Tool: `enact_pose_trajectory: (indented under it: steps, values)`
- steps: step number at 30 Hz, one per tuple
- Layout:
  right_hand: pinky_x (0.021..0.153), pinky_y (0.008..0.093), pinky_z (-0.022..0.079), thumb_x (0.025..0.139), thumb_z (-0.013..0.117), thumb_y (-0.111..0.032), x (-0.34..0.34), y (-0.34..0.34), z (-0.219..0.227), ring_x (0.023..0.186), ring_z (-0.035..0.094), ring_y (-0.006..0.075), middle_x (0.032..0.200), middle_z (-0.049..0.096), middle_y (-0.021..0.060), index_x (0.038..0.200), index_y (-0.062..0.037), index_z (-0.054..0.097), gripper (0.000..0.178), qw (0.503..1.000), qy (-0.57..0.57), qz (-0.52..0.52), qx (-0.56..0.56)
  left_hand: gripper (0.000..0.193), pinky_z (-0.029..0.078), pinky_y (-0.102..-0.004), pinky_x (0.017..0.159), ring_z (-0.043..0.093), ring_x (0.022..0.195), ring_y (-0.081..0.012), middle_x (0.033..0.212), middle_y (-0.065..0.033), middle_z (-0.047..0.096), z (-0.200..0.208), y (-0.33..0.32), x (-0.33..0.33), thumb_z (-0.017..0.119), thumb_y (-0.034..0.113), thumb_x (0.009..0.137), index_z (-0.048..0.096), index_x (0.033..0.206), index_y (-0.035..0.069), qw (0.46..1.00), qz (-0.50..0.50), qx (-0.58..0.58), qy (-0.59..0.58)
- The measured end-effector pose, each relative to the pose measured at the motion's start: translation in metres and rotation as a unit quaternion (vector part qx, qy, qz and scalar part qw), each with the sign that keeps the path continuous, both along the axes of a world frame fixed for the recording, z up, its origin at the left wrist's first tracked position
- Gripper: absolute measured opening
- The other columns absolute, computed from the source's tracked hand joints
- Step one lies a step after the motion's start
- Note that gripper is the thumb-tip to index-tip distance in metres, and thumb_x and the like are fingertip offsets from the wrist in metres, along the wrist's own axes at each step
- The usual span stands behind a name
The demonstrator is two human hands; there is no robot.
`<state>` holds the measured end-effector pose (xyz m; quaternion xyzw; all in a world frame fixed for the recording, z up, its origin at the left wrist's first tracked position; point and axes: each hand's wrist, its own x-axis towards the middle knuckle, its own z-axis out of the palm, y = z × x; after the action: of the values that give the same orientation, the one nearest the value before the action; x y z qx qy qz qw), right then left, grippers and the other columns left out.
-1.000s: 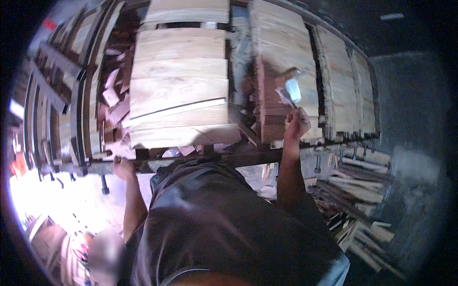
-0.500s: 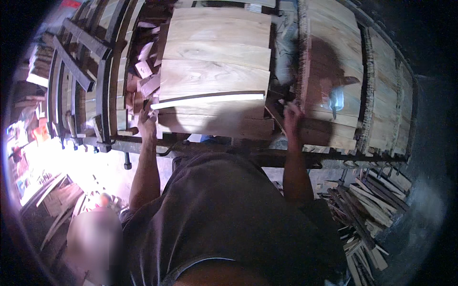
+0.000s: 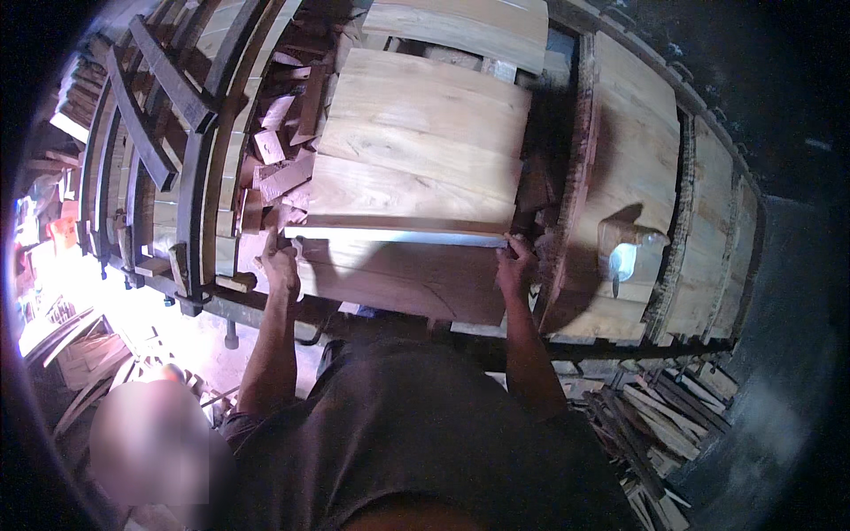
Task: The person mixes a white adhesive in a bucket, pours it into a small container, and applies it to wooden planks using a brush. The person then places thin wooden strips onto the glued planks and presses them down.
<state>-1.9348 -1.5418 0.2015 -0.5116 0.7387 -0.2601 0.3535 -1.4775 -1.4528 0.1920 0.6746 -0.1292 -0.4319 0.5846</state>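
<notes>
A wooden board (image 3: 407,225) is raised on its side across the lower part of a row of planks, its long edge brightly lit. My left hand (image 3: 282,267) is at its left end, fingers closed around the corner. At the right end my right hand (image 3: 515,264) pinches the board between thumb and fingers. Beyond it lie flat, pale planks (image 3: 425,119) edge to edge. Nearer to me is another flat plank (image 3: 403,276), partly in shadow.
Dark clamp bars (image 3: 199,177) stand at left, beside wood offcuts (image 3: 276,146). Right of my right hand lies another plank panel (image 3: 633,115) bearing a small whitish container (image 3: 622,261). Scrap strips (image 3: 651,416) are piled below right. A blurred pale shape (image 3: 155,438) appears lower left.
My right hand has moved left, from beside the neighbouring panel to the board's right end, and grips it. My left hand stays at the left end. The whole view has shifted and tilted.
</notes>
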Motion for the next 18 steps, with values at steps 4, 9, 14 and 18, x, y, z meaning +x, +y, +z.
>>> enact_pose_trajectory:
  steps: [4,9,14,18]
  values:
    - [0.083,0.0341,0.050,0.085,0.069,-0.011,-0.028,-0.068,-0.064,0.086,0.063,0.0175,0.097,0.070,0.0082,0.113,0.0010,0.068,0.030,0.990,-0.066,-0.098,-0.071,0.064,0.049,-0.0227,0.075,0.058,0.092,-0.0129,0.127,-0.0142,0.060,0.032,-0.100,-0.004,0.039,-0.012,0.078,0.040,0.142,-0.007,0.998,0.055,-0.018,0.013]
    - [0.084,0.0335,0.049,0.089,0.068,-0.016,-0.016,-0.218,-0.039,0.086,0.060,0.0177,0.097,0.067,0.0059,0.105,0.0025,0.069,0.025,0.975,-0.108,-0.069,-0.182,0.058,0.048,-0.0261,0.086,0.059,0.103,-0.0183,0.122,-0.0121,0.060,0.053,-0.259,0.003,0.049,-0.009,0.085,0.043,0.142,-0.004,0.992,-0.029,-0.094,-0.073]
    - [0.086,0.0331,0.048,0.088,0.069,-0.022,-0.027,-0.326,-0.061,0.091,0.061,0.0194,0.102,0.068,0.0094,0.108,0.0054,0.068,0.034,0.975,-0.102,-0.080,-0.182,0.062,0.041,-0.0304,0.105,0.054,0.122,-0.0229,0.133,-0.0174,0.057,0.020,-0.393,-0.004,0.042,-0.011,0.081,0.034,0.143,-0.010,0.981,-0.083,-0.143,-0.102]
    - [0.087,0.0349,0.048,0.088,0.069,-0.024,0.004,-0.369,-0.044,0.095,0.063,0.0205,0.101,0.069,0.0114,0.108,0.0049,0.069,0.036,0.989,-0.084,-0.026,-0.119,0.067,0.040,-0.0334,0.107,0.054,0.124,-0.0291,0.133,-0.0222,0.056,-0.062,-0.449,0.034,0.049,-0.001,0.082,0.031,0.145,-0.010,0.961,-0.128,-0.115,-0.217]
